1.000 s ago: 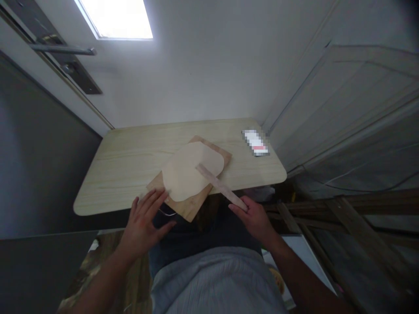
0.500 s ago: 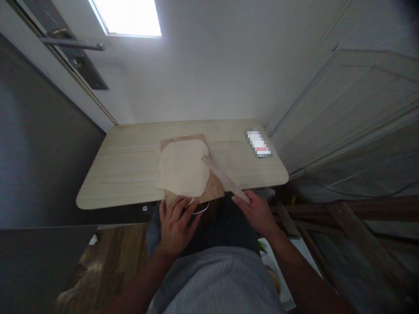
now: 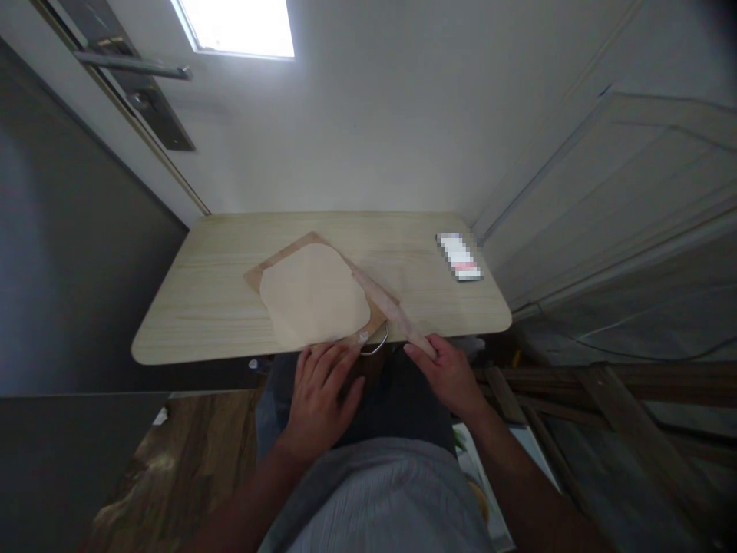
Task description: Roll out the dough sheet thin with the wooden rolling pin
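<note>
A wide, flat sheet of rolled dough [image 3: 314, 296] covers most of a wooden cutting board [image 3: 387, 309], which lies askew on the table and has a metal handle at its near corner. My left hand [image 3: 325, 384] is at the near edge of the dough and board, fingers stretched out, the tips touching there. In my right hand [image 3: 449, 376] is the near end of a floured rolling pin [image 3: 394, 311]. The pin slants away to the left, its far end by the right edge of the dough.
The pale wooden table [image 3: 190, 307] stands against a white door with a metal handle [image 3: 138, 65]. A phone [image 3: 459, 257], its screen blurred out, lies at the table's right. Wooden bars [image 3: 622, 407] and a white tray [image 3: 484, 476] are low on the right.
The cutting board and dough have turned on the table, the handle corner swinging to the right. My left hand has shifted slightly right. The rolling pin stays in my right hand, almost unmoved.
</note>
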Available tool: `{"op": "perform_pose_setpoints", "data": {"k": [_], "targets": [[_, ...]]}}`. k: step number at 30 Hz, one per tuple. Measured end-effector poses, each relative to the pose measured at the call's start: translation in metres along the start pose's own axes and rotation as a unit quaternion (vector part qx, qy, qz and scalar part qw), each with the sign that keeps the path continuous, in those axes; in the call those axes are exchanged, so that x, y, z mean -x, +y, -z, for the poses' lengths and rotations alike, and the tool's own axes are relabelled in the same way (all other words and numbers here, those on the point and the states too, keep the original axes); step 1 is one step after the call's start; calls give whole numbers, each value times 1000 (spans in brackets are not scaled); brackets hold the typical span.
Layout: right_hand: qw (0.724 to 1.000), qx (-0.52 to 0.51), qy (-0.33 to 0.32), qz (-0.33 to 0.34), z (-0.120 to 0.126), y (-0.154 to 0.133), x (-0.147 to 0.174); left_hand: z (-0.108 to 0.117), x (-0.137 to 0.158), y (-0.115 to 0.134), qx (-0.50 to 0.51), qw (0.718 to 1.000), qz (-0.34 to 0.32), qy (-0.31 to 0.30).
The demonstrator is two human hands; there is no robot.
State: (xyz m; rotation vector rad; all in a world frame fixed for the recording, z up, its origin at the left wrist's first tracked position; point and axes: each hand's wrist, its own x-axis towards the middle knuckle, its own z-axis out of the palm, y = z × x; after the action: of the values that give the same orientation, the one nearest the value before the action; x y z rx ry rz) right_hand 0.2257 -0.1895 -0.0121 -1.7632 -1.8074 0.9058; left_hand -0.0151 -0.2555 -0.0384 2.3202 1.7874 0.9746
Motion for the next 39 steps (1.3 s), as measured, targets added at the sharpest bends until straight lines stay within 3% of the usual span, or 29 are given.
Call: {"op": "perform_pose_setpoints", "data": {"k": [3,6,9,15,21,26,34,39], "targets": [[1000,-12,-13,-2,-4,-1,0,16,4,-31,-39,998,34,30],[1000,-16,-27,3,-8,-4,-1,28,5,-62,-67,997,44,13],[999,-18,-31,14,-11,-6,-3,34,3,-83,-86,996,16,-8],[999,-17,-30,7,-10,-11,-4,40,-9,-107,-103,993,-54,28],[999,-41,-31,-2,-10,-11,-1,48,-14,-114,-99,990,-87,44],[990,-122,-61,-23,-22,-25,-5,47,-19,-109,-130,985,-101,49],[957,-239,-142,-80,-41,-64,-36,49,-47,-112,-85,992,-81,52],[913,-327,-193,-146,-43,-82,-42,59,-73,-111,-53,995,-70,57]]}}
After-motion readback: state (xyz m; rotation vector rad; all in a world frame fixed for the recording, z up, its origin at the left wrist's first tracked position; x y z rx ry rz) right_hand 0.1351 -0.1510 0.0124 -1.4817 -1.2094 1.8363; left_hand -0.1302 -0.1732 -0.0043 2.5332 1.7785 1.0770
